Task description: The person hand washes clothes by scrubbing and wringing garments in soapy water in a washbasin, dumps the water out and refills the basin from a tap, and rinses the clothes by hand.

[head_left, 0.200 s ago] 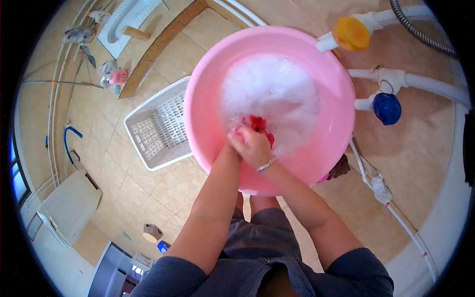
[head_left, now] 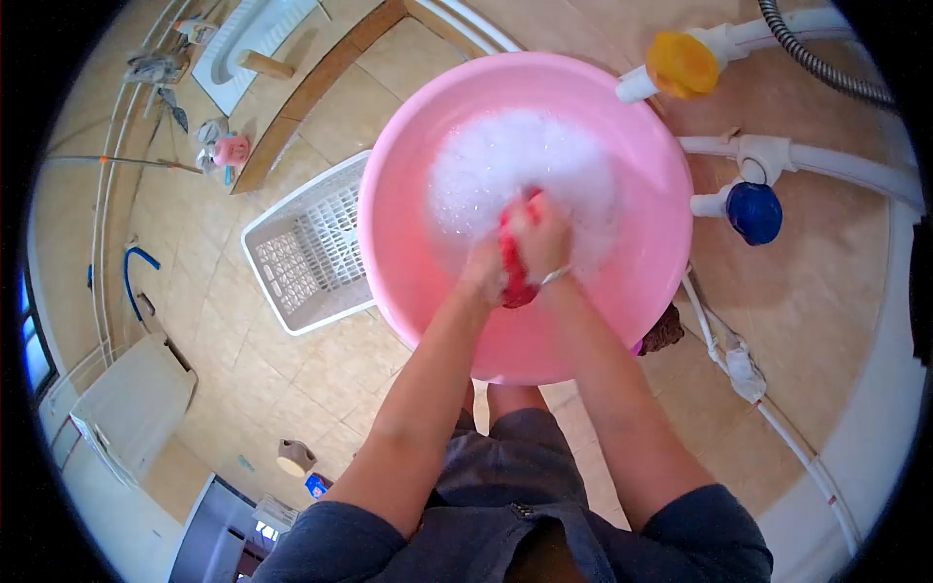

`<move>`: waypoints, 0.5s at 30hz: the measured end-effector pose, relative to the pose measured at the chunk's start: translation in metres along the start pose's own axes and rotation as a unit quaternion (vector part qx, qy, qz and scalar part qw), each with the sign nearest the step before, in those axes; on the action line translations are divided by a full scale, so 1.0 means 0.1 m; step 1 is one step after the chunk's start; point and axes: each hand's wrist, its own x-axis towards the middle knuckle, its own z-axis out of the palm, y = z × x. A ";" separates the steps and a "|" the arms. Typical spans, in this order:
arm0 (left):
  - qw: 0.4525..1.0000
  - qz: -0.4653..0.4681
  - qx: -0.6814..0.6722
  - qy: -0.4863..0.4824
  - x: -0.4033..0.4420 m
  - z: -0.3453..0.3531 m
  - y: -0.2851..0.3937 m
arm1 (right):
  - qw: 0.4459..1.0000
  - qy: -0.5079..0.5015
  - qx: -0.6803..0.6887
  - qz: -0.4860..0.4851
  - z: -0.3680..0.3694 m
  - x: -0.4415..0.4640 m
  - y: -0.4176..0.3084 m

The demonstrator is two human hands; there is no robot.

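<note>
A wet red cloth (head_left: 513, 257) is bunched between my two hands over the near part of a large pink basin (head_left: 397, 321). My left hand (head_left: 483, 269) is closed on the cloth's left side, its fingers partly hidden behind the red fabric. Wrapped round the cloth from the right is my right hand (head_left: 544, 236), slightly blurred, with a bracelet at the wrist. White suds (head_left: 525, 146) cover the water beyond the hands.
A white perforated basket (head_left: 301, 243) sits on the tiled floor, against the basin's left side. At right, yellow (head_left: 682, 65) and blue (head_left: 754, 214) valve handles on white pipes come close to the rim. A dark brown bundle (head_left: 664, 330) lies beside the basin.
My hands have moved apart slightly, the right one farther forward and to the right. The red cloth is now lifted clear of the foam and stretches between them.
</note>
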 end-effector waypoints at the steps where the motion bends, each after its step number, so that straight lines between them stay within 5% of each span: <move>1: 1.000 -0.007 -0.003 0.003 -0.02 0.07 -0.03 | 1.000 -0.001 -0.024 -0.006 -0.12 0.16 0.19; 5: 0.985 0.042 0.083 0.144 -0.17 0.30 0.11 | 0.977 -0.107 -0.172 -0.064 -0.41 0.40 0.45; 9: 0.950 -0.052 0.196 0.238 0.00 -0.22 -0.09 | 0.991 0.033 -0.127 -0.025 -0.53 0.44 0.62; 11: 0.958 0.025 0.128 0.254 -0.06 -0.19 -0.12 | 0.941 0.010 -0.309 -0.135 -0.11 0.16 0.72; 13: 0.978 0.034 0.002 0.204 0.16 -0.38 -0.27 | 0.989 -0.142 -0.026 0.033 0.04 -0.07 0.43; 15: 0.980 0.041 -0.124 0.152 0.21 -0.50 -0.26 | 0.952 -0.240 0.152 0.116 -0.08 -0.25 0.03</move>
